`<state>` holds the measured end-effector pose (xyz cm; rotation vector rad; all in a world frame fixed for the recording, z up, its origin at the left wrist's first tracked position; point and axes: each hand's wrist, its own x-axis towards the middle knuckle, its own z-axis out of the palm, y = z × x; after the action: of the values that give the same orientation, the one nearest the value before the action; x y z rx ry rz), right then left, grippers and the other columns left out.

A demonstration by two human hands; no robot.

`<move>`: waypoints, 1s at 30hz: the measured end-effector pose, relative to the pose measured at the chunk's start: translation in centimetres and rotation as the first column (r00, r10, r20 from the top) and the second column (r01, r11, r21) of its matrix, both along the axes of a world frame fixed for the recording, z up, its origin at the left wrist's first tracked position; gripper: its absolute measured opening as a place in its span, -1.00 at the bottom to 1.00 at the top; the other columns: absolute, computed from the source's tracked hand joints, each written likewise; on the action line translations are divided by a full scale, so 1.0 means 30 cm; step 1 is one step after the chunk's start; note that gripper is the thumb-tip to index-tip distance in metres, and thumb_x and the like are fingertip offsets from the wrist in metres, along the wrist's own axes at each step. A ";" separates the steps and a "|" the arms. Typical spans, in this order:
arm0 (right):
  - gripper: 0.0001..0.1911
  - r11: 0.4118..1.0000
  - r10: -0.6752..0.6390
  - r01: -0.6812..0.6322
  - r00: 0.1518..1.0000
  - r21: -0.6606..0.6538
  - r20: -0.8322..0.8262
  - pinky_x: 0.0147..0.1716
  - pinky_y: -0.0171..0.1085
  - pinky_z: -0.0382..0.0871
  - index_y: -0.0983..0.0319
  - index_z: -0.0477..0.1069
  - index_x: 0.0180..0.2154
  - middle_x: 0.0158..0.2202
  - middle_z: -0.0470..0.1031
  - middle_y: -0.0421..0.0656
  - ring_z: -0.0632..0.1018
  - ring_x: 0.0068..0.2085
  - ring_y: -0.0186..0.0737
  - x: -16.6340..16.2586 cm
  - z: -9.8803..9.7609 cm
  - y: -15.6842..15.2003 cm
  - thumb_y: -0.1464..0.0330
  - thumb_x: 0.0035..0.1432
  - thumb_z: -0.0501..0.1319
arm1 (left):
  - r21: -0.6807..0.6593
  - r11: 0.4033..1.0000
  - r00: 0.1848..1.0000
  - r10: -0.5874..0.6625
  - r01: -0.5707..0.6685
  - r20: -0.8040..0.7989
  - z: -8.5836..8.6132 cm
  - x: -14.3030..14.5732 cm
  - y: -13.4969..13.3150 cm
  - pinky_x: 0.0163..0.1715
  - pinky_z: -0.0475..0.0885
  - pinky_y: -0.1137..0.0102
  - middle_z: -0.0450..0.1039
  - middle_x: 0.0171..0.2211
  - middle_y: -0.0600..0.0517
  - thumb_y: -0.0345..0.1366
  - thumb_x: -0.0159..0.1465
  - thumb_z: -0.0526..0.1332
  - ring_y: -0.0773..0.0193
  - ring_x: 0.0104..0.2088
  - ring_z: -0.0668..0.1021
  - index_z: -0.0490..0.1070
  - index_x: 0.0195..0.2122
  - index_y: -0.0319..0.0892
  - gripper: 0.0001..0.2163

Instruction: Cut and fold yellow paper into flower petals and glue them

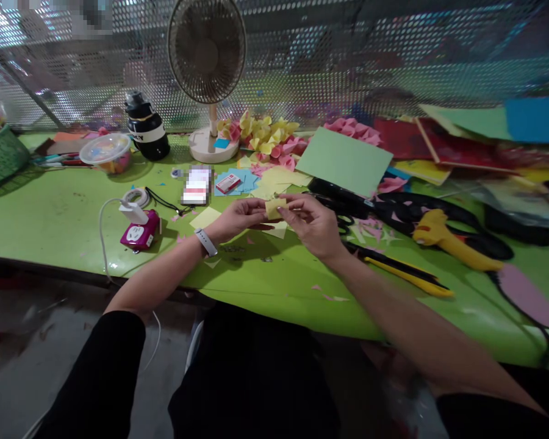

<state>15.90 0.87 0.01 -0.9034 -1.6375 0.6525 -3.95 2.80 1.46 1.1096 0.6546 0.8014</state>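
Note:
A small yellow piece of paper (275, 208) is pinched between my two hands above the green table. My left hand (241, 218), with a pale watch band on the wrist, closes its fingers on the paper's left edge. On the opposite edge, my right hand (315, 223) grips with thumb and fingers. Beneath them lie more yellow sheets (281, 182) and a pale yellow square (205, 217). Just behind, a small red-and-white box (228, 183) rests on blue paper squares (249, 180). Folded yellow and pink paper pieces (268, 134) are heaped further back.
A fan (207, 58), black bottle (147, 128) and lidded tub (107, 153) stand at the back. A purple power socket (140, 231) with a white cable sits left. Rightward lie a yellow-and-black cutter (407, 274), a yellow-handled glue gun (457, 241) and a green sheet (345, 160).

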 end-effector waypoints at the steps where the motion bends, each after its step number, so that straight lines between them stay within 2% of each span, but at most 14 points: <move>1: -0.74 0.999 -0.002 0.001 1.000 -0.041 -0.023 -0.21 -0.11 0.56 0.17 0.51 -0.32 -0.16 0.61 -0.10 0.63 -0.21 -0.15 -0.001 -0.005 0.001 0.12 0.20 0.35 | 0.013 1.000 1.000 -0.013 0.013 -0.002 0.004 0.000 -0.003 0.02 0.52 0.23 0.62 -0.21 -0.08 -0.34 0.17 0.45 0.24 -0.14 0.66 0.49 -0.14 -0.30 -0.73; 3: -0.71 0.997 -0.011 0.009 0.999 -0.081 -0.031 -0.31 -0.17 0.54 0.17 0.50 -0.33 -0.33 0.59 -0.16 0.60 -0.35 -0.21 -0.002 -0.009 0.003 0.09 0.18 0.36 | 0.036 0.999 0.999 -0.039 0.039 -0.010 0.009 -0.002 -0.007 0.02 0.52 0.22 0.61 -0.21 -0.09 -0.33 0.19 0.44 0.22 -0.11 0.65 0.49 -0.18 -0.30 -0.76; 5: -0.69 0.995 -0.024 0.022 1.000 -0.092 -0.013 -0.35 -0.19 0.52 0.17 0.49 -0.35 -0.40 0.56 -0.19 0.58 -0.39 -0.22 0.000 -0.007 0.004 0.06 0.16 0.36 | 0.046 0.998 0.999 -0.046 0.047 -0.017 0.012 -0.005 -0.009 0.02 0.52 0.21 0.60 -0.23 -0.08 -0.32 0.19 0.43 0.19 -0.09 0.65 0.50 -0.22 -0.30 -0.79; 9: -0.68 0.995 -0.030 0.030 1.000 -0.092 0.001 -0.42 -0.22 0.49 0.18 0.48 -0.36 -0.43 0.55 -0.19 0.56 -0.43 -0.24 -0.001 0.006 -0.004 0.06 0.15 0.37 | 0.059 0.998 0.999 -0.031 0.032 -0.013 0.014 -0.004 -0.015 0.00 0.54 0.18 0.58 -0.27 -0.04 -0.29 0.16 0.45 0.17 -0.10 0.64 0.49 -0.27 -0.30 -0.77; 16: -0.72 0.996 -0.065 0.067 0.997 -0.065 0.033 -0.48 -0.26 0.43 0.19 0.46 -0.37 -0.44 0.52 -0.20 0.52 -0.48 -0.29 -0.006 0.006 -0.008 0.12 0.19 0.34 | 0.051 0.999 0.996 -0.010 0.014 -0.092 0.018 0.008 -0.024 0.04 0.51 0.20 0.62 -0.19 -0.09 -0.21 0.08 0.50 0.19 -0.07 0.65 0.51 -0.20 -0.31 -0.65; 25: -0.79 0.997 -0.080 0.081 0.994 -0.005 0.069 -0.46 -0.27 0.43 0.19 0.45 -0.38 -0.46 0.51 -0.22 0.50 -0.47 -0.30 -0.010 0.009 -0.012 0.20 0.20 0.32 | 0.058 0.998 0.997 -0.012 0.016 -0.077 0.002 0.007 -0.018 0.08 0.50 0.18 0.63 -0.19 -0.10 -0.19 0.10 0.49 0.18 -0.06 0.65 0.51 -0.21 -0.31 -0.65; 30: -0.74 0.996 -0.068 0.071 0.996 -0.058 0.054 -0.41 -0.24 0.43 0.17 0.42 -0.37 -0.44 0.50 -0.21 0.50 -0.44 -0.28 -0.008 0.018 -0.014 0.14 0.18 0.33 | 0.034 0.999 0.998 -0.004 0.006 -0.065 0.001 0.008 -0.016 0.08 0.50 0.19 0.63 -0.23 -0.07 -0.24 0.13 0.47 0.20 -0.08 0.66 0.48 -0.26 -0.30 -0.72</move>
<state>15.65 0.45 0.55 -1.0245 -1.6326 0.6375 -3.70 2.32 1.50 1.1717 0.6943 0.7770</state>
